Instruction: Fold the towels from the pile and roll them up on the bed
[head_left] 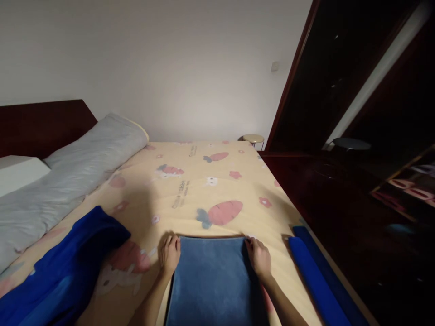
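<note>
A grey-blue towel lies flat and smooth on the bed in front of me, its near end cut off by the bottom of the view. At its far left corner, my left hand is closed with the fingertips on the edge. My right hand pinches the far right corner in the same way. To the left, a crumpled bright blue cloth is spread in loose folds. Two long folded blue cloths lie side by side near the bed's right edge.
The bed wears a yellow sheet printed with carrots and rabbits. A grey pillow or bolster and a white box-like object lie by the dark headboard. Beyond the bed are a round stool and a shoe rack.
</note>
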Demonstrator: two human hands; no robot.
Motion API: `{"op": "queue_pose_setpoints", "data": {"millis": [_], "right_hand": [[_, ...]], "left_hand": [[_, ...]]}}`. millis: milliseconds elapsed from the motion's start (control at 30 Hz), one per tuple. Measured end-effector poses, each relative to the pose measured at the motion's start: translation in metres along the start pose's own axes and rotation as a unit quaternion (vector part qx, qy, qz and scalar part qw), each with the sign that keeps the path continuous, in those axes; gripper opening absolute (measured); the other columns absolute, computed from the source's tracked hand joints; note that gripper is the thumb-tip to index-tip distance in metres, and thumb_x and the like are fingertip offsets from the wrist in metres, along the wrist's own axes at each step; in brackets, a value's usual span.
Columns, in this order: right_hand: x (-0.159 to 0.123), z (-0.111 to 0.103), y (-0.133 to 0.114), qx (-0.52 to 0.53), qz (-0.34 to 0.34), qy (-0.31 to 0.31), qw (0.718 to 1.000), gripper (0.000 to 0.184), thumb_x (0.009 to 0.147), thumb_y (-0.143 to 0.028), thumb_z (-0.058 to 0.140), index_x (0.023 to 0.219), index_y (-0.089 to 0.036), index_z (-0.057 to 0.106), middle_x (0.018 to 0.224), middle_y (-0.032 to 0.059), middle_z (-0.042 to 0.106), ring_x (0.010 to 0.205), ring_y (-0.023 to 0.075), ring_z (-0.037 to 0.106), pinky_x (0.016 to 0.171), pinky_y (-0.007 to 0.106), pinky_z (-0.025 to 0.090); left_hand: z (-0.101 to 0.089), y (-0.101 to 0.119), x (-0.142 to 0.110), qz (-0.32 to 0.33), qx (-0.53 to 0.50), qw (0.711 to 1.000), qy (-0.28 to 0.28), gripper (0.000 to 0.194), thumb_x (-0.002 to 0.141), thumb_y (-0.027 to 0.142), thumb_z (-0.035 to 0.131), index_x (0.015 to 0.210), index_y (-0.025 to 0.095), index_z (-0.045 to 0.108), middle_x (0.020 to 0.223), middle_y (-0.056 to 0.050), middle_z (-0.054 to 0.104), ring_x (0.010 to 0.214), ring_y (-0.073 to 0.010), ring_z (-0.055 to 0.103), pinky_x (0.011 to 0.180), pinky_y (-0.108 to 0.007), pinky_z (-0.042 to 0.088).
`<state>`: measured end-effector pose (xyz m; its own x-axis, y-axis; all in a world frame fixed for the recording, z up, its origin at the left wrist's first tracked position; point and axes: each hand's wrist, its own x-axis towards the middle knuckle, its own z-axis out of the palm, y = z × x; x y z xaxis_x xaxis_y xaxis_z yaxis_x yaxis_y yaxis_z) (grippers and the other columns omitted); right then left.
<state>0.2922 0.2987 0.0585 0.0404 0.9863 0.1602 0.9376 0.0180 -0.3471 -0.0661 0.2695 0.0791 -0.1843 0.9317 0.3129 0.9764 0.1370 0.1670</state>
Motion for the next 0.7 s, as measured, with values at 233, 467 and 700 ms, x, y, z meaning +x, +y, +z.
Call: {"op": "queue_pose_setpoints", "data": {"millis": [233,467,700], "right_hand": [[0.006,-0.004,-0.005,-0.040,0.006,0.017,0.999,0.042,0.099,-0.041,0.030,0.104,-0.015,0.064,0.092,0.0137,0.071,0.090,0.0277,0.065,0.078,0.039,0.045],[-0.050,0.028,-0.082,0.027,-0.236,-0.042,0.970,0.047,0.101,-0.040,0.028,0.143,-0.025,0.043,0.148,0.0061,0.049,0.135,0.0201,0.044,0.109,0.039,0.037],[-0.029,0.029,-0.026,0.014,-0.142,-0.079,0.987,0.060,0.097,-0.056,0.030,0.148,-0.023,0.034,0.156,0.0059,0.031,0.145,0.0236,0.030,0.117,0.048,0.031]], "left_hand": [[0.003,0.008,-0.002,-0.086,0.034,0.996,0.022,0.036,0.095,0.029,0.035,0.105,0.018,0.068,0.107,-0.014,0.068,0.102,-0.0284,0.059,0.089,-0.046,0.044],[0.024,0.072,-0.053,0.185,-0.036,0.981,-0.038,0.053,0.097,0.022,0.027,0.150,0.026,0.031,0.154,-0.006,0.043,0.142,-0.0198,0.036,0.114,-0.041,0.033],[0.026,0.022,-0.051,0.095,0.023,0.990,-0.102,0.052,0.099,0.041,0.026,0.150,0.033,0.020,0.159,-0.001,0.031,0.146,-0.0198,0.031,0.117,-0.049,0.029]]}}
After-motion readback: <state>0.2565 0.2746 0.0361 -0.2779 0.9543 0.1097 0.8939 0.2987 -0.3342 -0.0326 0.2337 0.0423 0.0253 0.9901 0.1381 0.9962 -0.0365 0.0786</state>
